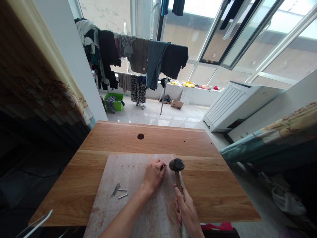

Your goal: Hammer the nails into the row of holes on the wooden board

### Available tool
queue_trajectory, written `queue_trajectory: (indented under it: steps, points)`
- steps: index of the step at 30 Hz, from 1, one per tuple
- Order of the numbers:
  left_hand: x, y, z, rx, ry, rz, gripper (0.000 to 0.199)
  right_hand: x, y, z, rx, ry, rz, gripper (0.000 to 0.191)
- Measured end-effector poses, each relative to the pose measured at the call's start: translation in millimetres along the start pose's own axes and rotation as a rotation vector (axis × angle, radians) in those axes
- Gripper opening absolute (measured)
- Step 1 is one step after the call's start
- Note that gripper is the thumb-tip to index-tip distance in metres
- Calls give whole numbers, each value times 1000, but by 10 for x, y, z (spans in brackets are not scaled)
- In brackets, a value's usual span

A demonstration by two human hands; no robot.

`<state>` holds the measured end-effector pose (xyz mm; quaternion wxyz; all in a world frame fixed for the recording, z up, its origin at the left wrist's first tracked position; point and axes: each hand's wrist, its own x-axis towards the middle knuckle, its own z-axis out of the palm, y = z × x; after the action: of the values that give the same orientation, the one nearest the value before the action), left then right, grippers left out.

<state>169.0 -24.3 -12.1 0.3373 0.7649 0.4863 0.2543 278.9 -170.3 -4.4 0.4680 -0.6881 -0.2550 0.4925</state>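
Both forearms are bare as far as they show above the near edge of the bench (74, 185); no sleeve or cuff reaches into sight. The left hand (154, 174) wears no glove, ring or watch. The right hand (187, 207) is likewise ungloved, its wrist plain, its fingers (178, 191) slim, nails short.

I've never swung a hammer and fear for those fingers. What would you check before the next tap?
1. Right hand grips the hammer handle firmly: ok.
2. Left hand steadies the nail on the board: ok.
3. Nail upright: cannot tell, too small.
4. Fingertips away from the hammer head: not ok, they sit right beside it.
5. Spare nails lie away from the strike spot: ok.
6. Board lies flat on the table: ok.
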Motion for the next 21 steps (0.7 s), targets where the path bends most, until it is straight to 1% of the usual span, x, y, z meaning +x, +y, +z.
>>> queue_trajectory:
  steps: [3, 8, 15, 21]
  points:
    - [1, 2, -1, 4, 0, -4, 12, -37, -48, 0, 7, -46, -1, 70]
    - [4, 0, 3, -2, -1, -5, 12, -50, -92, 46, 23, -59, 2, 71]
    - [9, -12, 17, 5, -2, -13, 16, -40, -133, 29, -30, -74, -26, 61]
    - [9, -1, 7, 13, -7, -17, 17, -48, -143, 14, -11, -93, 18, 68]
